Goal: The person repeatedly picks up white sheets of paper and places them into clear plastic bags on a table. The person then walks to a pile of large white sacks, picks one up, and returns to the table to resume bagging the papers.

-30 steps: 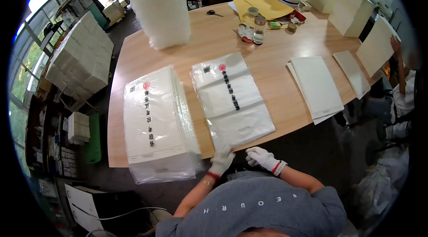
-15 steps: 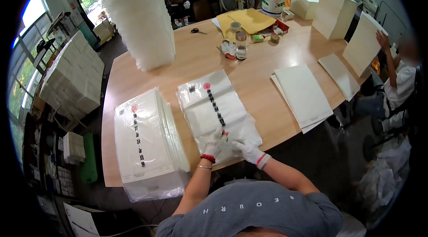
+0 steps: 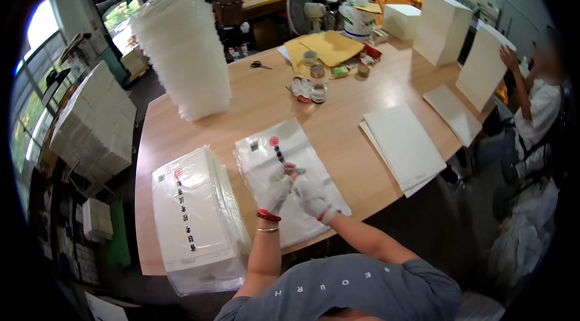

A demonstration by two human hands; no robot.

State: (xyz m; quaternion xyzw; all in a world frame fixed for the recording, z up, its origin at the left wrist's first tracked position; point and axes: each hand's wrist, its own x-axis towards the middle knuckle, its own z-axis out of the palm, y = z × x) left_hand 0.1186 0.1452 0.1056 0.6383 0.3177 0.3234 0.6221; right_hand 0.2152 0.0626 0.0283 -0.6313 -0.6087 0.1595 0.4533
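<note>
A flat white pack (image 3: 254, 164) in clear plastic film, marked with a red emblem and black print, lies on the table in front of me. Over its middle, my left hand (image 3: 278, 189) and my right hand (image 3: 310, 195) are brought together, both in white knit gloves. The left glove leaves some fingertips bare. Both hands' fingers are closed in a pinch; a small greyish bit shows between them, too small to name. Beside my left forearm stands a stack of similar wrapped packs (image 3: 187, 212).
A tall stack of clear plastic sleeves (image 3: 184, 55) stands at the far left of the table. White paper stacks (image 3: 405, 145) lie to the right. Scissors (image 3: 260, 65), a glass jar (image 3: 318, 84) and yellow envelopes (image 3: 329, 48) are farther back. A co-worker (image 3: 541, 100) handles paper at the right edge.
My hands have moved from the pack's near edge up to its middle and come together. My right hand has gone left to meet the left one. The whole view has tilted slightly.
</note>
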